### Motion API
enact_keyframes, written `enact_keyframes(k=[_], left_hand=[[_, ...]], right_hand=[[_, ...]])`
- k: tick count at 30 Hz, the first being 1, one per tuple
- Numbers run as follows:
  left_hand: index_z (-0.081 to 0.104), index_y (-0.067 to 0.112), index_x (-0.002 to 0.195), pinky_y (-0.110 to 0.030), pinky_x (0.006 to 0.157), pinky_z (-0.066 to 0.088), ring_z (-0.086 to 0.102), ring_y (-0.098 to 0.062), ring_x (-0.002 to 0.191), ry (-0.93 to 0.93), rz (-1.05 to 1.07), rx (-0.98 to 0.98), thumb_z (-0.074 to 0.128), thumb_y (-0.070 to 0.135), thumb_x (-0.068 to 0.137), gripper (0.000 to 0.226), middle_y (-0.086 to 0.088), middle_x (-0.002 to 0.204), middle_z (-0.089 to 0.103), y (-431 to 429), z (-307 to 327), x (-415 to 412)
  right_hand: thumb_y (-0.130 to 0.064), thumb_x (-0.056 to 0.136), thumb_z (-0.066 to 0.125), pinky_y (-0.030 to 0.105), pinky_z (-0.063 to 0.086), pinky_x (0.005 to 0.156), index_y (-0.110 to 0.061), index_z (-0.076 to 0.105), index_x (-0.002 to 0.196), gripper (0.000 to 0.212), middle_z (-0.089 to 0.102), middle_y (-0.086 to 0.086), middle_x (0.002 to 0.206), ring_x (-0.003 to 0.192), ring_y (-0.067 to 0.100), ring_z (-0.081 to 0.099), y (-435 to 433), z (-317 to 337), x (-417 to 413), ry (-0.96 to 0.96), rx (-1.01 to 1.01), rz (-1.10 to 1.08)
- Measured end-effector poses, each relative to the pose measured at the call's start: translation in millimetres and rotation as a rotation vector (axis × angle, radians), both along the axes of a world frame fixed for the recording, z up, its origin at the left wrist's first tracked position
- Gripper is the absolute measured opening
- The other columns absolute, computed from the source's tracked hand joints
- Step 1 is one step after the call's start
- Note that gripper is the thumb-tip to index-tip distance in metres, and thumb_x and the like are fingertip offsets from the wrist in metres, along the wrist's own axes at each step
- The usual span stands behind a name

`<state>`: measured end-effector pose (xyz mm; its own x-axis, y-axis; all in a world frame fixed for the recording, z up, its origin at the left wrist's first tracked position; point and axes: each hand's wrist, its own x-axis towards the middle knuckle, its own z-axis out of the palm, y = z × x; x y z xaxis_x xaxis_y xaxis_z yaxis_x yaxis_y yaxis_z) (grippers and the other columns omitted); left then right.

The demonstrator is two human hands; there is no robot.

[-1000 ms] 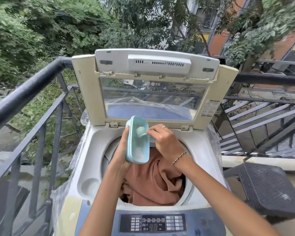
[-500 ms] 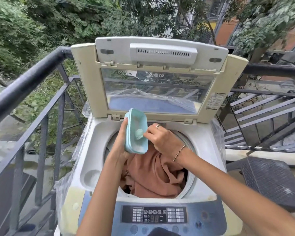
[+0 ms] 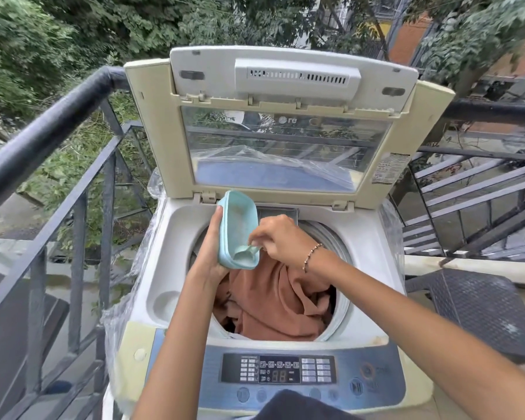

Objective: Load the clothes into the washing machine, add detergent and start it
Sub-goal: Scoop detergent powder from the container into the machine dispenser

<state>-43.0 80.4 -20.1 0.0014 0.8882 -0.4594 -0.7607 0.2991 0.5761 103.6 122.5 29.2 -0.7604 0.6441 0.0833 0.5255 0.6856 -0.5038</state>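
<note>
Outdoor balcony, black railing (image 3: 43, 137) at left, trees beyond. Top-load washer (image 3: 373, 268) against the rail, lid (image 3: 285, 122) propped upright, drum open. Brown clothes (image 3: 273, 301) heaped in the drum, near the rim. Control panel (image 3: 279, 372) at the near edge, display reading 88.

Left hand (image 3: 214, 237) wrapped round the back of a pale blue tub (image 3: 238, 228), tilted steeply, mouth facing right and down, directly over the clothes. Right hand (image 3: 278, 236) pinching the handle of a small scoop (image 3: 245, 253) whose bowl sits at the tub's lower lip. Powder amount inside too blurred to judge.

Step in hand, judged: detergent going in; loading looks done, start not yet pressed.

Risks:
- tub tipped this far, so contents could slide out in one lot and overdose the wash
- powder dumped on one fold of dry cloth may clump or leave residue
- open air, so a gust could carry powder onto the washer top or panel
- one-handed grip on a tilted tub, so a slip drops it into the drum
</note>
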Motion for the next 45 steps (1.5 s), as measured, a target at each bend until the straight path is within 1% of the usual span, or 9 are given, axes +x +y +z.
enact_keyframes(k=[5,9,18,23,26,30,35,40,45], left_hand=[[0.058,0.011,0.123,-0.040,0.072,0.057,0.069,-0.029,0.080,0.012,0.047,-0.016,0.046,0.065,0.087,0.066,-0.015,0.096,0.071,-3.9,-7.6,4.4],[0.058,0.014,0.122,-0.043,0.075,0.057,0.066,-0.028,0.086,-0.026,0.138,0.027,0.041,0.066,0.088,0.064,-0.013,0.102,0.067,-7.4,-9.5,10.7],[0.064,0.022,0.106,-0.037,0.082,0.050,0.066,-0.019,0.081,0.012,0.324,0.006,0.032,0.069,0.090,0.059,-0.004,0.091,0.070,0.6,-12.4,23.8],[0.064,0.028,0.106,-0.037,0.078,0.052,0.064,-0.020,0.087,0.002,0.372,-0.073,0.038,0.072,0.086,0.055,-0.002,0.096,0.068,0.4,-15.9,18.8],[0.065,0.029,0.098,-0.038,0.078,0.052,0.064,-0.018,0.082,-0.014,0.406,-0.080,0.039,0.068,0.088,0.048,0.000,0.086,0.070,1.0,-15.7,16.0],[0.065,0.030,0.099,-0.040,0.084,0.051,0.066,-0.018,0.080,-0.022,0.410,-0.068,0.040,0.068,0.088,0.047,0.002,0.079,0.073,3.8,-17.6,13.6],[0.064,0.027,0.108,-0.039,0.083,0.051,0.066,-0.019,0.085,-0.027,0.383,-0.046,0.042,0.068,0.087,0.051,-0.001,0.090,0.071,3.5,-24.0,9.0],[0.065,0.026,0.109,-0.038,0.081,0.052,0.066,-0.019,0.084,-0.025,0.371,-0.051,0.042,0.068,0.086,0.053,-0.001,0.089,0.072,2.5,-31.1,7.3],[0.063,0.025,0.116,-0.035,0.071,0.058,0.067,-0.019,0.085,-0.026,0.357,-0.046,0.044,0.068,0.086,0.056,-0.002,0.094,0.070,2.6,-33.8,5.1]], right_hand=[[-0.004,0.084,0.064,0.003,0.047,0.061,-0.004,0.075,0.093,0.014,0.074,0.010,0.088,0.056,0.002,0.061,13.1,-6.6,2.8,0.011,-0.411,-0.215],[-0.002,0.084,0.066,0.022,0.056,0.078,0.005,0.070,0.099,0.017,0.069,0.013,0.082,0.069,0.018,0.065,20.9,-25.3,6.4,0.120,-0.733,-0.378],[0.006,0.083,0.064,0.013,0.056,0.056,0.013,0.064,0.099,0.018,0.063,0.008,0.076,0.055,0.008,0.064,38.1,-36.6,15.9,0.505,-1.034,-0.661],[-0.001,0.083,0.067,0.020,0.058,0.069,-0.003,0.070,0.081,0.004,0.068,0.013,0.087,0.060,0.011,0.066,66.9,-40.8,27.1,0.587,-0.853,-0.809],[-0.003,0.083,0.067,0.034,0.059,0.078,-0.006,0.072,0.079,0.007,0.071,0.013,0.091,0.064,0.017,0.066,76.4,-49.7,27.7,0.503,-0.543,-0.866],[-0.006,0.086,0.061,0.033,0.051,0.078,-0.003,0.075,0.090,0.015,0.073,0.012,0.088,0.081,0.026,0.067,71.5,-61.7,24.2,0.174,0.008,-0.602],[0.006,0.074,0.070,0.034,0.055,0.064,-0.002,0.070,0.080,0.010,0.063,0.011,0.071,0.067,0.028,0.063,64.5,-78.4,24.9,0.043,0.383,-0.294],[0.004,0.074,0.071,0.031,0.050,0.071,-0.004,0.069,0.084,0.013,0.062,0.009,0.073,0.070,0.026,0.061,62.0,-83.4,31.0,0.043,0.523,-0.186],[0.001,0.074,0.071,0.034,0.053,0.069,-0.004,0.071,0.080,0.008,0.064,0.009,0.071,0.068,0.026,0.062,61.3,-83.2,30.8,0.129,0.450,-0.257]])
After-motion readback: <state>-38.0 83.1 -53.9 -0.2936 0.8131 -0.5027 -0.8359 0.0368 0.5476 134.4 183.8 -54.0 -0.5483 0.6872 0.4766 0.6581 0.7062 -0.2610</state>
